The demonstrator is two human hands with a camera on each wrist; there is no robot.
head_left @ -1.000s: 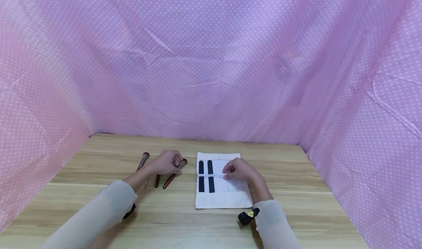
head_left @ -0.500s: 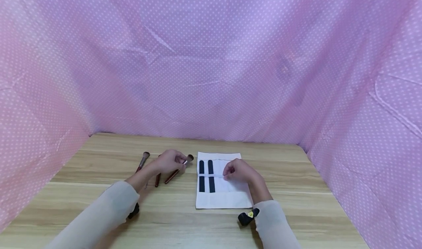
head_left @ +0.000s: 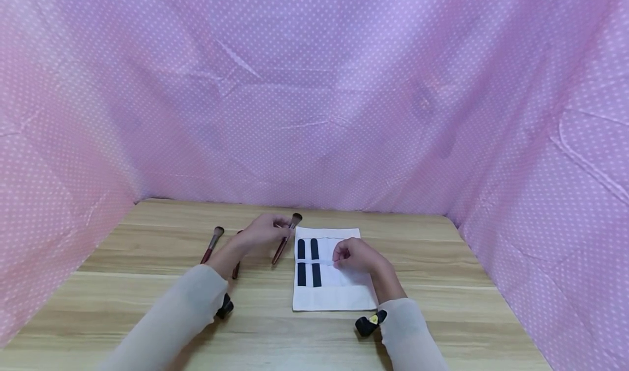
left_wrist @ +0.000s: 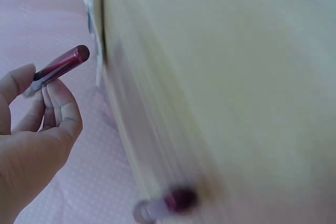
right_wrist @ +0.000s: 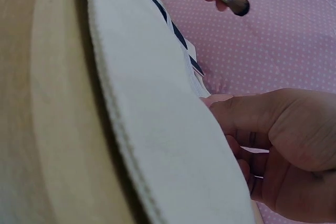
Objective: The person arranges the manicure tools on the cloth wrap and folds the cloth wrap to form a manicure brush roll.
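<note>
My left hand [head_left: 264, 231] pinches a makeup brush [head_left: 280, 251] near its metal collar, bristles up and dark red handle slanting down, just left of the white cloth brush case [head_left: 334, 301]. In the left wrist view thumb and fingertips hold that brush [left_wrist: 65, 64], handle end outward. The case lies unrolled, and two black strips [head_left: 301, 274] with rounded tops sit under its white elastic band [head_left: 321, 262]. Over the right half of the case, my right hand [head_left: 361, 255] pinches the band between thumb and fingers. The right wrist view shows these fingers [right_wrist: 247, 111] at the case's surface.
Left of the case, two more red-handled makeup brushes lie on the wooden table [head_left: 265, 327]: one brush [head_left: 212, 245] with its bristles away from me, another brush [head_left: 236, 270] partly behind my left forearm. Pink dotted cloth [head_left: 314, 142] hangs around the table's back and sides.
My left hand has lifted the makeup brush and carried it right and away from me, to the case's left edge; the brush stands steeper. The right hand has stayed at the band.
</note>
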